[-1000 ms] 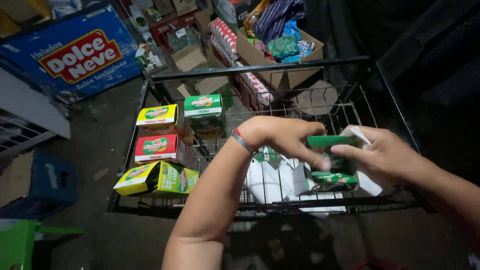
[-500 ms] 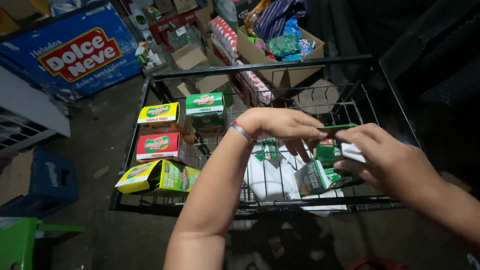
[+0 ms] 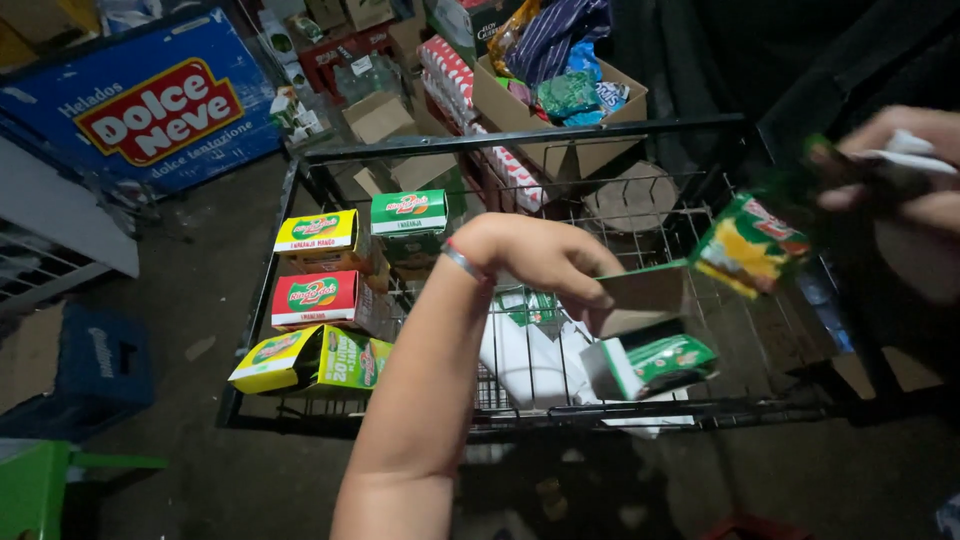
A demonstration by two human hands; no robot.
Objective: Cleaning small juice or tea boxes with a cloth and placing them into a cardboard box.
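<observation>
Holding an open box (image 3: 645,335) left hand (image 3: 540,262), packets (image 3: 748,243) dangling right hand (image 3: 900,165).

In the wire basket (image 3: 330,160), four boxes (image 3: 315,305) sit along its left side, an open box (image 3: 650,365) lies at its near right under the left hand (image 3: 535,260), the right hand (image 3: 900,170) holds a packet (image 3: 750,245) over its right edge, and a cardboard carton (image 3: 550,110) stands behind it.

Five small boxes (image 3: 318,232), one sachet (image 3: 748,245)
</observation>
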